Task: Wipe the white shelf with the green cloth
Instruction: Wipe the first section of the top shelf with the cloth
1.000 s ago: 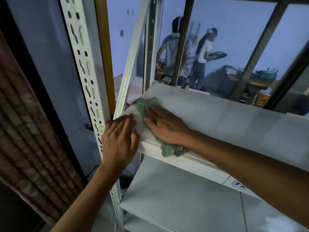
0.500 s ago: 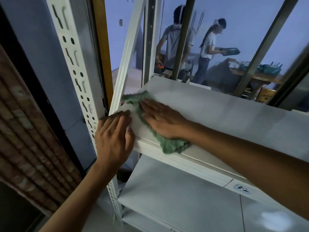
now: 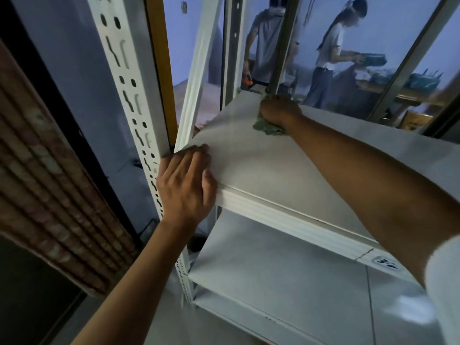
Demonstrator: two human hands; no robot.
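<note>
The white shelf point(image 3: 268, 160) is a flat metal board at chest height, running from the near left corner to the back right. My right hand point(image 3: 278, 110) presses the green cloth point(image 3: 267, 128) flat against the shelf's far back edge; only a crumpled bit of cloth shows beneath the palm. My left hand point(image 3: 186, 185) rests on the shelf's near left corner, fingers together over the top and thumb on the front rim, next to the perforated white upright point(image 3: 129, 95).
A lower white shelf point(image 3: 286, 270) lies beneath. A diagonal white brace point(image 3: 196, 78) and grey posts point(image 3: 281, 46) rise at the back. Behind the glass, two people stand at a table point(image 3: 403, 95). A brick wall point(image 3: 44, 183) is on the left.
My right hand has slid the green cloth from the near left front edge of the shelf away to the far back edge. My left hand has stayed on the corner.
</note>
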